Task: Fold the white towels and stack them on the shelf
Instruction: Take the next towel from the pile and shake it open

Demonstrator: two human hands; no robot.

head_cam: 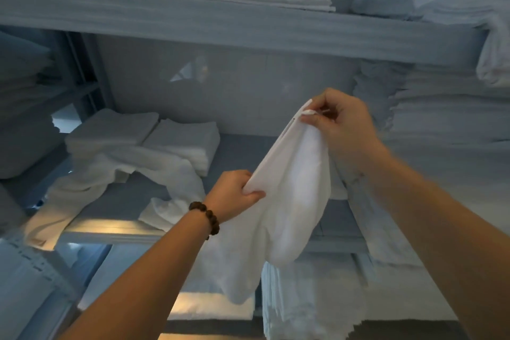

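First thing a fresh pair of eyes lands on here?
The white towel held up mid-frame: right hand pinches its top corner, left hand grips the edge lower down, a beaded bracelet on that wrist. Next, the two folded stacks on the middle shelf, with an unfolded towel sprawled before them.

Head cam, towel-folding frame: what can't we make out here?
- Held towel, head view: lower part hangs bunched, so its full size and fold state are unclear.
- Right hand: the tag-like bit pinched at the towel's corner is too small to identify.
- Left hand: fingers curl into the cloth, so the grip underneath is hidden.
- Right-side stacks: blurred and cut by the frame edge, uncountable.
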